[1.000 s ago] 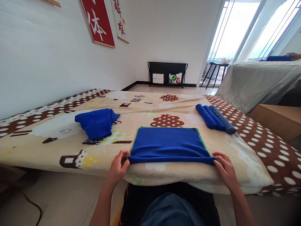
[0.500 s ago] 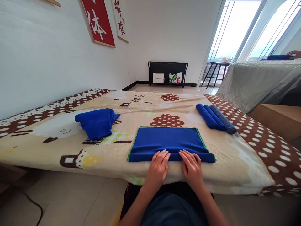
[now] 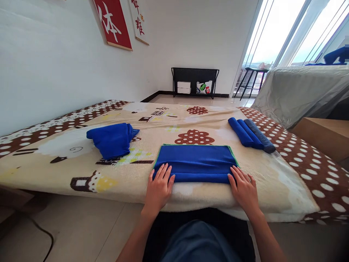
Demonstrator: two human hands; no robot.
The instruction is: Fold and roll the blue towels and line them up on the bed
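A blue towel (image 3: 196, 160) with green stitched edging lies flat in front of me, its near edge rolled into a narrow band. My left hand (image 3: 160, 185) rests over the left end of that roll, fingers stretched out on the fabric. At the right end, my right hand (image 3: 243, 186) presses down the same way, fingers extended, covering that corner. Both hands are open, touching the towel without a closed grip. Three rolled towels (image 3: 247, 133), two bright blue and one greyish blue, lie side by side at the right. A crumpled blue cloth pile (image 3: 113, 140) sits to the left.
Everything lies on a bed with a cream patterned blanket (image 3: 120, 194). Beyond it stand a black rack (image 3: 195, 76) and a stool (image 3: 252, 82). At the right are a plastic-covered piece of furniture (image 3: 297, 87), with blue cloth above it, and a cardboard box (image 3: 321, 136).
My hands have slid apart from the middle of the roll to its two ends, with the fingers spread more. At the far right, the blue cloth has risen.
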